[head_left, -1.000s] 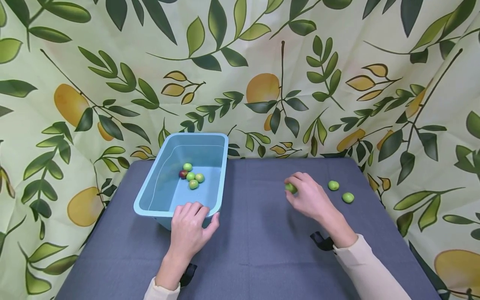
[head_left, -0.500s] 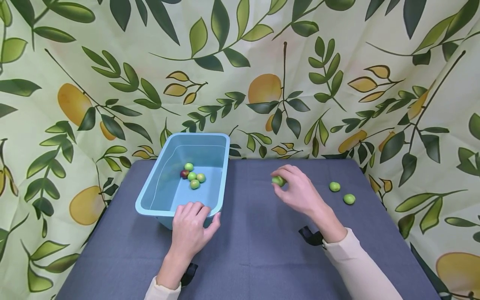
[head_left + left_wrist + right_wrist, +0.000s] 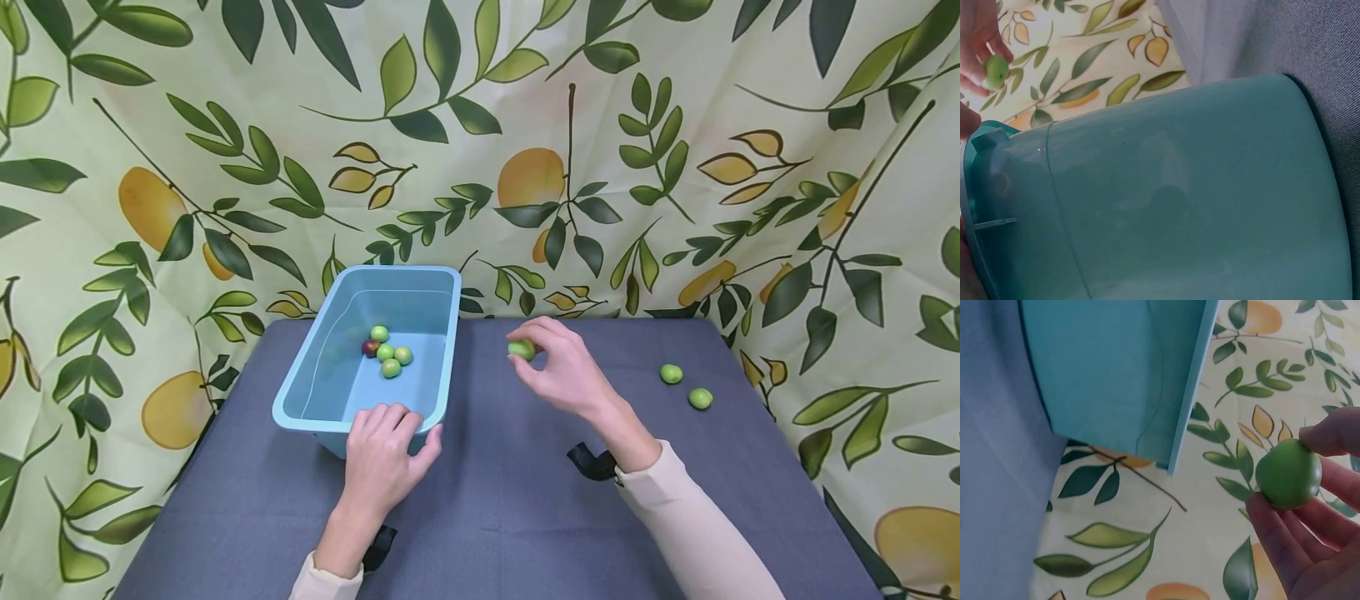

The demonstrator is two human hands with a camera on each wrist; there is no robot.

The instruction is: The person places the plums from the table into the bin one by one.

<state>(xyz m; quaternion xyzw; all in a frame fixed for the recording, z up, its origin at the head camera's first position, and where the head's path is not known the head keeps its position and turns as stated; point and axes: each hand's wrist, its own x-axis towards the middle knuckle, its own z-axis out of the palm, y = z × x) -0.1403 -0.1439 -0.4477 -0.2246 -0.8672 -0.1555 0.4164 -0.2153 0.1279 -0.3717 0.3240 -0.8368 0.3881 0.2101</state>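
Observation:
In the head view, my left hand point(image 3: 382, 462) grips the front rim of a blue plastic basin point(image 3: 330, 362), fingers over the edge and thumb at the corner. Inside lie several small plums, mostly green point(image 3: 391, 367), plus a dark red plum point(image 3: 371, 348). My right hand point(image 3: 566, 371) pinches a green plum point(image 3: 521, 351) between thumb and fingertips, raised over the table to the right of the basin. The right wrist view shows this smooth, shiny plum point(image 3: 1288, 474) up close. The basin's outer wall point(image 3: 1179, 187) fills most of the left wrist view.
Two more green plums point(image 3: 671, 373) point(image 3: 701, 398) lie on the dark grey tablecloth point(image 3: 510, 517) at the right. A leaf-and-fruit patterned curtain point(image 3: 465, 167) hangs behind the table and along its sides. Black straps point(image 3: 592, 462) circle both wrists.
My right hand has carried the green plum leftward and slightly farther back, closer to the basin. The left hand stays on the rim, and the other plums lie as before.

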